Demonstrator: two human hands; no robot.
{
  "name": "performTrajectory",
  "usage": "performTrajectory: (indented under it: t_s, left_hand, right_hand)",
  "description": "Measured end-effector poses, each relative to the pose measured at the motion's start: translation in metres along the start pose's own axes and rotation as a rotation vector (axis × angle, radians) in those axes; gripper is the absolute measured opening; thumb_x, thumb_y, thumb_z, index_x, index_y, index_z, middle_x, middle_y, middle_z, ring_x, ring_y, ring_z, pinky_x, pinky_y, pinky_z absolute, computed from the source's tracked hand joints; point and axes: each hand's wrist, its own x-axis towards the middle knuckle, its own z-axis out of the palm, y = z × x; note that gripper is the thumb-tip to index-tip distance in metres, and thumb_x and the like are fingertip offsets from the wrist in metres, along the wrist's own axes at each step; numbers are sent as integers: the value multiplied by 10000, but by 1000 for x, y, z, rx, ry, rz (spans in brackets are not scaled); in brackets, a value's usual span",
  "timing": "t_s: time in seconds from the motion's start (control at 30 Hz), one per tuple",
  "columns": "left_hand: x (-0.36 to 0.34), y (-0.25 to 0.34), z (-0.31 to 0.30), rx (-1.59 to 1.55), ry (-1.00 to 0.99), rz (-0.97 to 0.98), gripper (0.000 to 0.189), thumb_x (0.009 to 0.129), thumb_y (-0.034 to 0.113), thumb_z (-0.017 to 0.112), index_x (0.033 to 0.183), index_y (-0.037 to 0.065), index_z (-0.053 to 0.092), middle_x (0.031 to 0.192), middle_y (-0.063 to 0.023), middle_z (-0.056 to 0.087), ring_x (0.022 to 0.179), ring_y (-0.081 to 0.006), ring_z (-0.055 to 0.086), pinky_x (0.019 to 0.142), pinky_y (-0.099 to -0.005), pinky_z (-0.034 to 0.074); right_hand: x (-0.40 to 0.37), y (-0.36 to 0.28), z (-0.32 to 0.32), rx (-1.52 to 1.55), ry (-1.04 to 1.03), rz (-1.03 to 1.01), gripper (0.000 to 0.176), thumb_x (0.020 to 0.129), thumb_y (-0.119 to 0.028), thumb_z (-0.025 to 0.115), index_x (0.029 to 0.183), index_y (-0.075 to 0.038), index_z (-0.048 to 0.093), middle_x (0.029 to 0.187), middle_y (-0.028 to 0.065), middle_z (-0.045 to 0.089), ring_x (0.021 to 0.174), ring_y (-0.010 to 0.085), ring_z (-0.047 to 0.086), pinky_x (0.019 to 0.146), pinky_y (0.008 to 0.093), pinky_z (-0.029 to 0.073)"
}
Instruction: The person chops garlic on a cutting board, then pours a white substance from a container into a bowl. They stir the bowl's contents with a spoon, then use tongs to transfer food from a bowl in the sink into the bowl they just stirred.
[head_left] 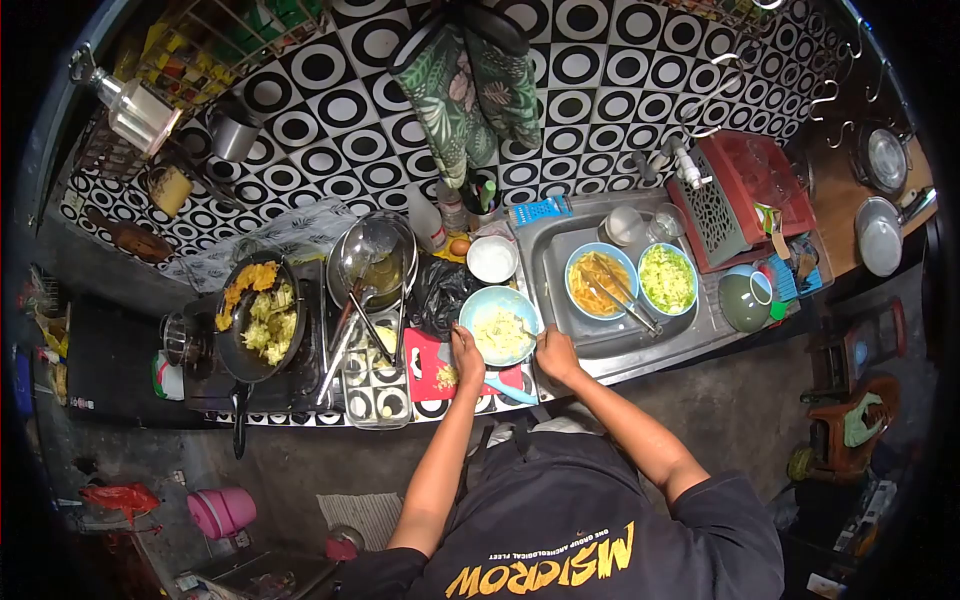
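Observation:
A light blue bowl (466,318) with a pale yellow-green shredded mixture (500,335) stands in front of me at the counter's edge. My left hand (466,357) is closed on the bowl's left rim. On the other side, my right hand (556,353) is closed around a thin utensil (526,332) that reaches into the mixture; its kind is too small to tell. Under and in front of the bowl lies a red cutting board (428,362) with yellowish shreds on it. A light blue handle (512,390) sticks out over the board; what it belongs to is partly hidden.
Left, a frying pan (232,345) holds yellow and orange food, beside a metal bowl (350,250) with tongs. In the sink (620,350) sit bowls of orange shreds (590,275), under more tongs, and green shreds (668,280). A white bowl (492,259) and black plastic bag (440,300) stand close behind.

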Motion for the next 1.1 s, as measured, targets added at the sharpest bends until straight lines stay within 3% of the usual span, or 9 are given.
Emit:
performTrajectory:
  t_s: [0.17, 0.2, 0.33, 0.5, 0.6, 0.8, 0.9, 0.97, 1.1]
  left_hand:
    - [6, -11, -8, 267, 72, 140, 667, 1144, 497, 452, 1381, -118, 557, 1350, -372, 605, 1293, -521, 564, 1114, -522, 428]
    - [0, -1, -11, 365, 93, 177, 617, 1144, 470, 468, 1300, -116, 580, 1262, -364, 634, 1215, -525, 595, 1058, -539, 446]
    - [-9, 6, -24, 510, 79, 306, 497, 1119, 393, 551, 1192, -95, 613, 1168, -347, 648, 1131, -536, 595, 1001, -591, 445]
    - [-38, 15, -53, 408, 21, 332, 349, 1106, 285, 595, 1115, -63, 617, 1041, -236, 632, 968, -402, 600, 901, -500, 483]
    - [-64, -27, -80, 93, -92, 194, 261, 1085, 224, 659, 1045, -33, 640, 896, -110, 643, 786, -191, 581, 718, -371, 483]
    - [-169, -53, -135, 407, -364, 248, 341, 1078, 251, 667, 874, -17, 722, 675, -56, 642, 580, -117, 556, 554, -323, 410]
    - [-202, -127, -156, 414, -322, -97, 351, 1098, 312, 628, 962, 9, 739, 692, -53, 653, 558, -118, 573, 531, -312, 413]
    - [-222, -191, -172, 249, -283, -462, 364, 1113, 389, 586, 1051, 65, 739, 718, -29, 665, 522, -122, 558, 502, -321, 439]
    - [-252, -250, -193, 476, -279, -1258, 308, 1079, 414, 557, 1043, 145, 703, 807, -14, 725, 551, -167, 648, 492, -359, 520]
  right_hand:
    - [6, 20, 4, 218, -58, -33, 339, 1042, -285, 596, 1061, 48, 651, 858, 261, 731, 826, 458, 730, 818, 529, 551]
    - [8, 29, 8, 241, -86, -51, 376, 1085, -348, 578, 1080, 22, 647, 830, 174, 724, 688, 314, 721, 668, 427, 551]
    - [-4, 16, -24, 771, -368, 212, 424, 1174, -405, 426, 1201, -26, 615, 851, 70, 712, 513, 146, 628, 474, 272, 468]
    - [-30, 69, -19, 767, -221, 157, 359, 1157, -328, 494, 1126, -6, 650, 753, 51, 665, 479, 133, 581, 433, 285, 442]
    - [-69, 93, -44, 604, -91, 147, 345, 1135, -263, 550, 967, 8, 682, 669, 31, 620, 473, 122, 544, 463, 296, 438]
    - [-145, 199, -78, 6, 140, 130, 351, 1033, -305, 682, 868, 4, 683, 708, 167, 651, 583, 267, 660, 581, 453, 499]
    - [-172, 253, -98, -141, 59, 375, 378, 1015, -360, 657, 986, 9, 732, 920, 199, 770, 877, 464, 708, 786, 532, 556]
    - [-191, 344, -88, -242, -14, 519, 413, 995, -387, 665, 1106, 0, 759, 1110, 231, 773, 1053, 451, 722, 924, 538, 564]
    - [-215, 424, -119, -321, -217, 884, 434, 954, -290, 669, 1262, 13, 711, 981, 214, 797, 763, 344, 772, 693, 462, 615]
